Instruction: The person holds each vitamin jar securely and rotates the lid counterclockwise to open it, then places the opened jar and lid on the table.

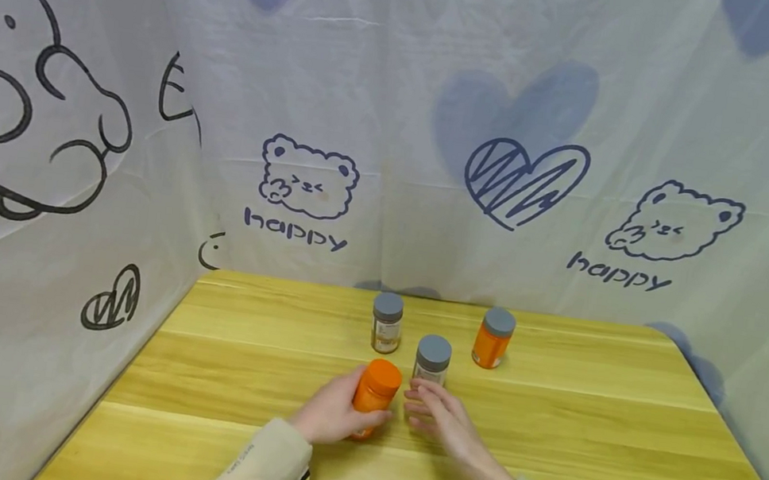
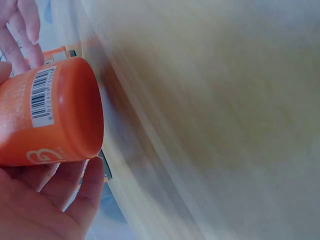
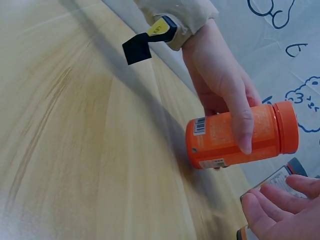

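An orange bottle with an orange lid is gripped by my left hand, thumb on one side and fingers around the other. In the left wrist view its base shows, raised off the table. Right of it, my right hand holds nothing, its fingers loosely bent. The fingertips overlap the lower part of a grey-lidded jar in the head view; whether they touch it I cannot tell. The right wrist view shows the orange bottle tilted, close to my right fingers.
Behind stand a clear jar with a grey lid and an orange bottle with a grey lid, both upright. The wood-grain table meets printed white cloth at the back and sides.
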`<state>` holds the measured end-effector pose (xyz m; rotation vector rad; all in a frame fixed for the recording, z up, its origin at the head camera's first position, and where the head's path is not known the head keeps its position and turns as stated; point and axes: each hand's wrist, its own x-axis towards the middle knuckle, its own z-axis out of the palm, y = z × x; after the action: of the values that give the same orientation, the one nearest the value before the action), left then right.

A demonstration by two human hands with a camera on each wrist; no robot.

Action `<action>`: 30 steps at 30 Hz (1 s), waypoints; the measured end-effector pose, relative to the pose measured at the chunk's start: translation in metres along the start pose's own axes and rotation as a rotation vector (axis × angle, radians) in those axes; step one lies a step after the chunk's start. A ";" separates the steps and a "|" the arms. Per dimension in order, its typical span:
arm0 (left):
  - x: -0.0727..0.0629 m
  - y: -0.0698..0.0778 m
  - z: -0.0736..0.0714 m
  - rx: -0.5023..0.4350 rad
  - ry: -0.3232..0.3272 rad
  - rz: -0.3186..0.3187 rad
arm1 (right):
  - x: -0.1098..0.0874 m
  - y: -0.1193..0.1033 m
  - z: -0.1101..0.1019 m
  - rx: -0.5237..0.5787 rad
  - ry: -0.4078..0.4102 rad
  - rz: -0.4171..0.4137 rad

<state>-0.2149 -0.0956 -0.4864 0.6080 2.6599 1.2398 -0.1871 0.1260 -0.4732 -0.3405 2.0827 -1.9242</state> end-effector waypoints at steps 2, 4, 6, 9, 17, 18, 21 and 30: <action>-0.001 0.001 0.001 0.006 0.001 0.014 | 0.000 -0.001 -0.001 -0.011 0.005 -0.008; -0.003 0.003 0.001 -0.009 -0.006 0.022 | 0.000 -0.003 -0.002 -0.018 0.010 -0.013; -0.004 0.005 0.001 -0.019 -0.016 0.034 | 0.001 -0.003 -0.002 -0.024 0.017 -0.016; -0.007 0.006 0.003 -0.028 -0.032 0.033 | 0.001 -0.004 -0.002 -0.026 0.036 -0.015; -0.009 0.008 0.011 -0.049 -0.068 0.012 | -0.002 -0.006 0.002 -0.083 0.103 -0.032; -0.009 0.008 0.012 -0.040 -0.071 0.013 | -0.002 -0.006 0.003 -0.099 0.117 -0.033; -0.010 0.012 0.015 0.005 -0.071 0.036 | -0.002 -0.008 0.004 -0.160 0.147 -0.033; -0.012 0.024 0.022 0.061 -0.102 0.049 | 0.003 -0.005 0.006 -0.436 0.218 -0.032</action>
<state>-0.1906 -0.0714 -0.4833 0.7284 2.6221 1.1113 -0.1878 0.1191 -0.4686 -0.2627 2.6543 -1.5666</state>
